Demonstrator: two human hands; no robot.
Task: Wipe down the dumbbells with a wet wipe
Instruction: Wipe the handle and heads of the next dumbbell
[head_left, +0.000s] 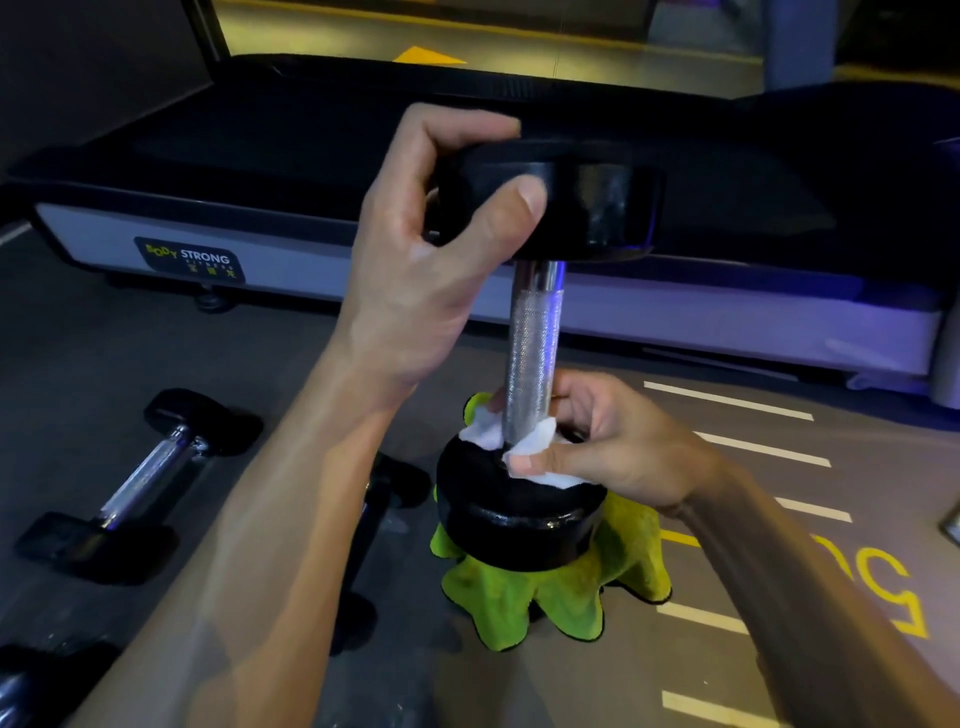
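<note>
Far left, a small hex dumbbell (135, 478) lies on the gym floor (291, 395). Our left hand (426, 270) curls over the top head of the upright dumbbell (532, 353), steadying it. Our right hand (618, 457) pinches the white wet wipe (524, 447) round the handle base. Below, a green cloth (524, 603). Risk: the dumbbell tipping if the top grip slackens. No containers seen.
</note>
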